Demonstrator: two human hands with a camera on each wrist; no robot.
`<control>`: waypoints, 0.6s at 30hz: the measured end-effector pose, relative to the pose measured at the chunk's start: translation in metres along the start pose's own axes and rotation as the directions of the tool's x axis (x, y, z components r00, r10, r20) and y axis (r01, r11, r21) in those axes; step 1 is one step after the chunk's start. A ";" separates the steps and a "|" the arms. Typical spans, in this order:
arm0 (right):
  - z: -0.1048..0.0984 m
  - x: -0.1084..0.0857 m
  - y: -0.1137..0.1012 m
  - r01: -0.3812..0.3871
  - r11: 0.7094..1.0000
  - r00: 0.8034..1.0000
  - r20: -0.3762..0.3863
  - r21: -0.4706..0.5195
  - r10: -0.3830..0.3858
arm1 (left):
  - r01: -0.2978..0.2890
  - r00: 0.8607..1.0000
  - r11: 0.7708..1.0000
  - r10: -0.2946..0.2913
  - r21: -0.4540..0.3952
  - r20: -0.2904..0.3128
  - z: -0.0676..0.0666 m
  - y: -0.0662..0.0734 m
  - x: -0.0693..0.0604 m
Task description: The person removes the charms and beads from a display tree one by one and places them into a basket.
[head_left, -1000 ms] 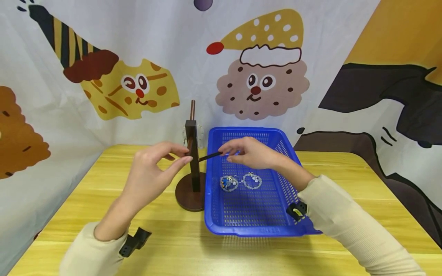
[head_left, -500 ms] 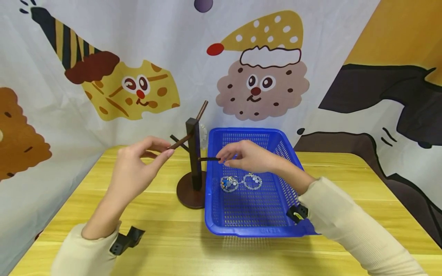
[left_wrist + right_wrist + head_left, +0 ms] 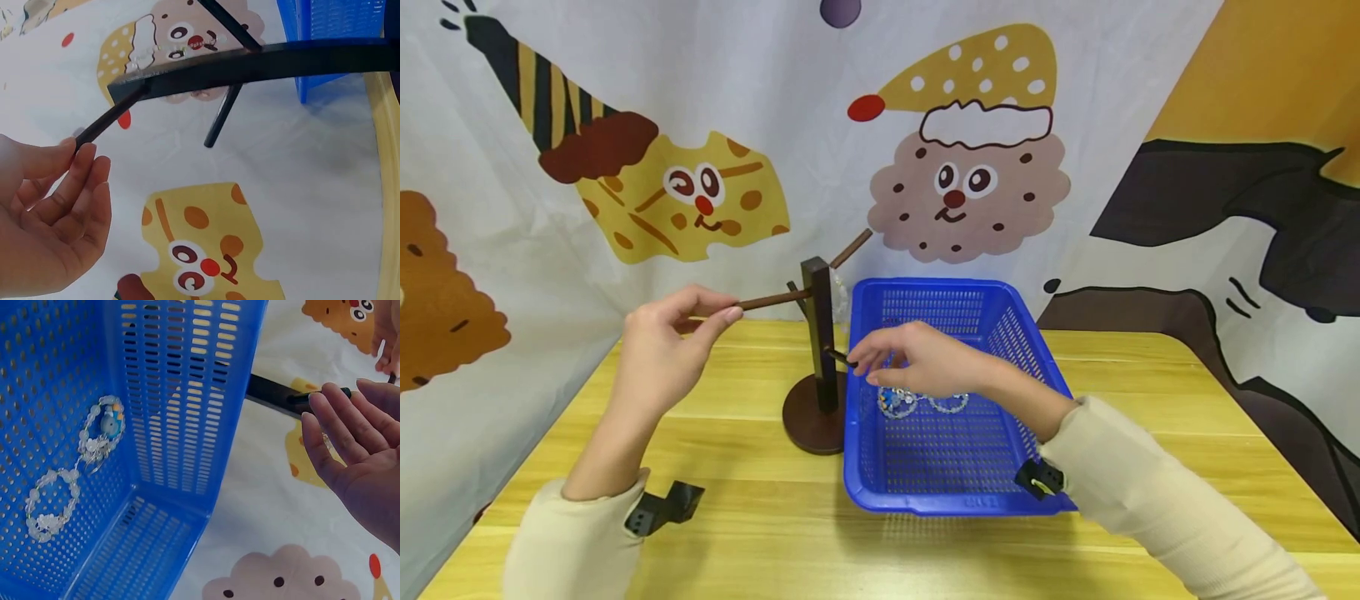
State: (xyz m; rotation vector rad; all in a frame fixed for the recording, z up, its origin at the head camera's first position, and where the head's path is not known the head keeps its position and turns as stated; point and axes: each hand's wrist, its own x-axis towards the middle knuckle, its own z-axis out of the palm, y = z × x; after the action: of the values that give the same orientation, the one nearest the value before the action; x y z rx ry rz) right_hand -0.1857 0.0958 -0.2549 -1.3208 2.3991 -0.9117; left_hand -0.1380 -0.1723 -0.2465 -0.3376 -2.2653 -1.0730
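A dark brown wooden stand (image 3: 822,333) with a round base and several pegs stands left of the basket. My left hand (image 3: 666,354) pinches the end of its upper front peg (image 3: 775,298) between thumb and fingers, also visible in the left wrist view. My right hand (image 3: 925,360) is over the basket's left side, fingertips at the end of the lower peg (image 3: 838,357). In the right wrist view those fingers are nearly straight and the peg passes behind them. A clear beaded bracelet (image 3: 839,296) hangs behind the post, partly hidden.
The blue plastic basket (image 3: 958,502) stands on the wooden table (image 3: 737,508), close beside the stand's base. Inside lie two beaded bracelets, one with a blue charm (image 3: 111,425) and a paler one (image 3: 53,503). A printed cloth (image 3: 820,67) hangs behind.
The stand has turned, its upper front peg swinging left with my left hand and its top back peg swinging right. My right hand has come slightly nearer and left along with the lower peg.
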 end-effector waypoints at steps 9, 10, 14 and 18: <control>0.005 0.002 -0.009 0.008 1.000 0.999 0.032 -0.005 -0.008 | 0.066 0.997 0.998 -0.067 0.024 0.047 -0.005 -0.006 0.004; 0.005 0.002 -0.009 0.006 1.000 0.999 0.035 -0.005 -0.006 | 0.068 0.996 0.997 -0.069 0.023 0.051 -0.005 -0.007 0.005; 0.003 0.002 -0.009 0.005 1.000 0.999 0.044 -0.001 -0.005 | 0.074 0.995 0.997 -0.076 0.022 0.059 -0.005 -0.008 0.006; -0.001 0.003 -0.007 0.016 1.000 1.000 0.008 -0.012 -0.016 | 0.077 0.995 0.997 -0.078 0.026 0.061 -0.005 -0.007 0.006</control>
State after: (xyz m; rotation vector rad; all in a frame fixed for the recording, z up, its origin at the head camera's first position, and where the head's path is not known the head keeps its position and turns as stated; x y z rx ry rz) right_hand -0.1830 0.0915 -0.2493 -1.3476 2.3951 -0.8953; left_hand -0.1437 -0.1814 -0.2448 -0.2788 -2.3615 -1.0874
